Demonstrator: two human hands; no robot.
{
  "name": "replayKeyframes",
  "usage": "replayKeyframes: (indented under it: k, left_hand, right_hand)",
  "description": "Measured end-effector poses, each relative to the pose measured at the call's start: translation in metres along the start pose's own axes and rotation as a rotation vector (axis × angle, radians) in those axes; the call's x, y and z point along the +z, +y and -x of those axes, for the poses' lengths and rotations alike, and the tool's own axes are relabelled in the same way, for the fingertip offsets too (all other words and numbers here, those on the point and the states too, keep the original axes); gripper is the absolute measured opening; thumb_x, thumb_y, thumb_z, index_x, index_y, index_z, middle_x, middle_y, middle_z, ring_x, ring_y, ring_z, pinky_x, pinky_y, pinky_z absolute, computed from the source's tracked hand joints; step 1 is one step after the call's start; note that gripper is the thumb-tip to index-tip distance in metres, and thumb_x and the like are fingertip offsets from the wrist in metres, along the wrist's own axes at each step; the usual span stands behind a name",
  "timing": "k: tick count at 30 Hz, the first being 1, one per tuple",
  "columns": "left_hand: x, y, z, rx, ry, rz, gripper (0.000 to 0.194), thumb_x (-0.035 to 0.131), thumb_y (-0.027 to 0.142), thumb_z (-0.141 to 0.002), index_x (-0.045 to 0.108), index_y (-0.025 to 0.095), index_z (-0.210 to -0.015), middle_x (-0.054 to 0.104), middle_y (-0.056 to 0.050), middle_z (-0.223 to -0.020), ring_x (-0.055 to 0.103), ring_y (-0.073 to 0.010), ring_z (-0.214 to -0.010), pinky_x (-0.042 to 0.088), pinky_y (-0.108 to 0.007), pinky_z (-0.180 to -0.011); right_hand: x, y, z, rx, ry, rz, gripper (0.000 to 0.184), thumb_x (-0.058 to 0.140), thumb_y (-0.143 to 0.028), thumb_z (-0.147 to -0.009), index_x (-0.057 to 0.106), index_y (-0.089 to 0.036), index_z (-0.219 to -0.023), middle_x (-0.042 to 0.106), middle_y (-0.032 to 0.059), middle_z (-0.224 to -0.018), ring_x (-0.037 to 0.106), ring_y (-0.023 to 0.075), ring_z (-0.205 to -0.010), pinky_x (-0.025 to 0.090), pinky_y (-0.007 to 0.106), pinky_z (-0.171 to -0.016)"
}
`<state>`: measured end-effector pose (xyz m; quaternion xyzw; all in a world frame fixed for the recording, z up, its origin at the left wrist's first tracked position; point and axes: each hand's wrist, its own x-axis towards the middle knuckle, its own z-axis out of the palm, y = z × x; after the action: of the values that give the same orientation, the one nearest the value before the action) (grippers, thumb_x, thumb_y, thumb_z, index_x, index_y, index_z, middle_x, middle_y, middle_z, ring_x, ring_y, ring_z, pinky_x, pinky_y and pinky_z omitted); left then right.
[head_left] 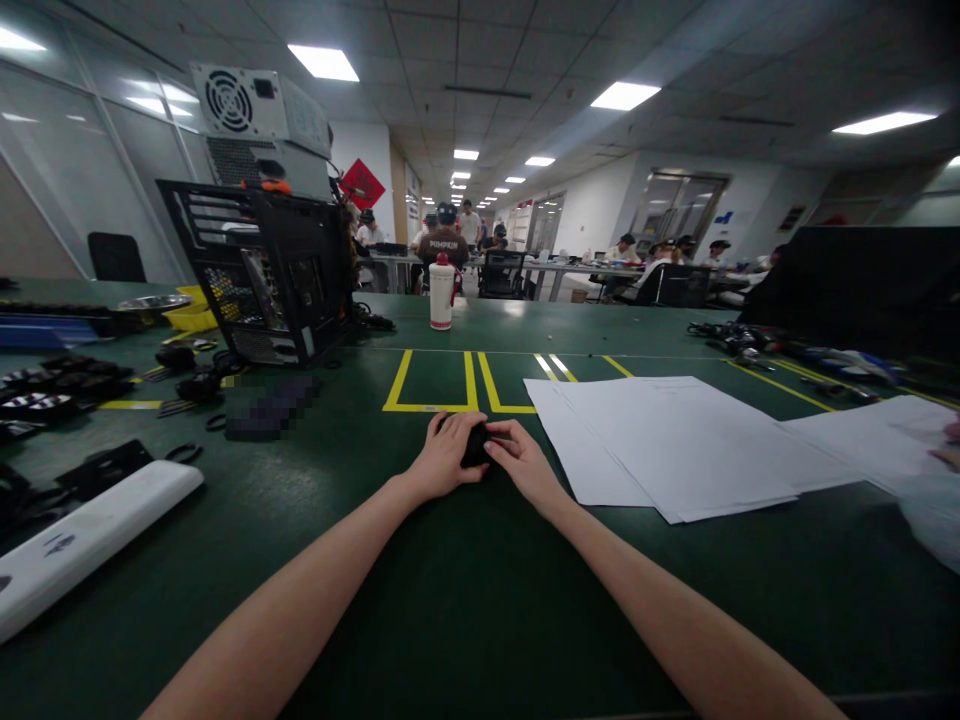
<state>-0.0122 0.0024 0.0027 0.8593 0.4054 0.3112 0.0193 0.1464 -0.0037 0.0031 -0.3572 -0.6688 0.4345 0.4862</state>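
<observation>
A small black object with a rounded outline sits between my hands, low over the green table or resting on it; its kind does not show. My left hand is closed round its left side, the fingers over the top and the thumb along the near edge. From the right, the thumb and fingers of my right hand pinch its other side. Much of the object is hidden by my fingers. Just right of my right hand lie several white paper sheets, overlapping one another.
An open black computer case stands at the left with power supply units on top. Beyond my hands are yellow tape marks and a white bottle. A white bar-shaped box lies at left. Another person's hand shows far right.
</observation>
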Motion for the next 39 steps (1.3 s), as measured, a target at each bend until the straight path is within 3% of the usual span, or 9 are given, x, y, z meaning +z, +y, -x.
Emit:
replayKeyframes:
  k: [4,10,14,18,22,30,34,39]
  left_hand:
    - [-0.0002,0.0006,-0.0001,-0.009,-0.003,-0.004,0.065,0.060,0.026,-0.062,0.027,0.023,-0.118,0.043,-0.005,-0.117,0.038,-0.0223,-0.111,0.012,-0.044,-0.099]
    - [-0.0016,0.0012,0.0006,-0.010,-0.010,0.000,0.066,0.060,0.023,-0.061,0.026,0.024,-0.118,0.044,-0.005,-0.116,0.038,-0.0225,-0.112,0.012,-0.044,-0.100]
    - [-0.0005,0.0006,0.0003,-0.007,-0.003,0.004,0.065,0.059,0.025,-0.063,0.026,0.024,-0.119,0.043,-0.005,-0.117,0.038,-0.0224,-0.112,0.012,-0.044,-0.100]
    - [0.0002,0.0003,0.0001,-0.004,0.000,0.002,0.065,0.060,0.026,-0.062,0.027,0.023,-0.118,0.043,-0.005,-0.117,0.037,-0.0220,-0.112,0.011,-0.044,-0.100]
    - [0.0000,0.0000,0.0005,-0.006,-0.005,0.003,0.066,0.060,0.025,-0.062,0.027,0.023,-0.118,0.043,-0.005,-0.117,0.037,-0.0221,-0.112,0.010,-0.044,-0.100]
    - [0.0006,-0.0012,0.0004,-0.005,-0.003,0.006,0.065,0.059,0.025,-0.062,0.026,0.023,-0.118,0.043,-0.005,-0.117,0.037,-0.0219,-0.112,0.011,-0.043,-0.100]
    - [0.0018,-0.0007,-0.0002,-0.008,0.004,0.002,0.065,0.060,0.025,-0.062,0.027,0.023,-0.118,0.044,-0.005,-0.116,0.038,-0.0217,-0.111,0.011,-0.043,-0.100]
    - [-0.0005,0.0009,0.0003,-0.003,-0.003,0.005,0.064,0.059,0.024,-0.062,0.027,0.023,-0.118,0.044,-0.005,-0.115,0.038,-0.0215,-0.111,0.011,-0.042,-0.100]
  right_hand:
    - [-0.0005,0.0009,-0.0011,0.067,-0.009,0.003,0.032,0.052,-0.025,-0.072,0.047,-0.022,-0.104,0.051,0.0039,-0.108,0.051,0.0165,-0.100,0.037,0.036,-0.092]
    - [-0.0004,-0.0074,0.0065,0.054,-0.078,-0.027,0.028,0.055,-0.021,-0.069,0.048,-0.024,-0.096,0.051,0.0010,-0.104,0.050,0.0169,-0.102,0.041,0.035,-0.088]
    - [0.0000,-0.0075,0.0058,0.003,-0.042,0.002,0.020,0.052,-0.023,-0.072,0.050,-0.023,-0.093,0.052,0.0008,-0.098,0.052,0.0162,-0.098,0.040,0.035,-0.089]
    - [-0.0006,-0.0057,0.0028,0.036,-0.004,0.036,0.032,0.053,-0.023,-0.072,0.047,-0.023,-0.103,0.051,0.0026,-0.105,0.050,0.0166,-0.100,0.038,0.036,-0.090]
    - [-0.0020,-0.0062,0.0038,0.097,-0.051,0.038,0.033,0.052,-0.021,-0.072,0.046,-0.022,-0.104,0.048,0.0038,-0.111,0.048,0.0174,-0.104,0.038,0.037,-0.091]
    - [0.0003,-0.0028,0.0039,0.012,-0.037,-0.012,0.022,0.053,-0.024,-0.072,0.049,-0.022,-0.093,0.052,0.0007,-0.099,0.052,0.0162,-0.097,0.040,0.035,-0.089]
    - [0.0002,-0.0022,0.0010,0.042,-0.007,-0.003,0.029,0.054,-0.023,-0.071,0.048,-0.022,-0.099,0.051,0.0024,-0.104,0.052,0.0164,-0.097,0.038,0.036,-0.091]
    - [-0.0010,-0.0056,0.0034,0.088,-0.071,-0.013,0.032,0.055,-0.020,-0.070,0.046,-0.023,-0.100,0.050,0.0031,-0.108,0.050,0.0181,-0.103,0.039,0.037,-0.091]
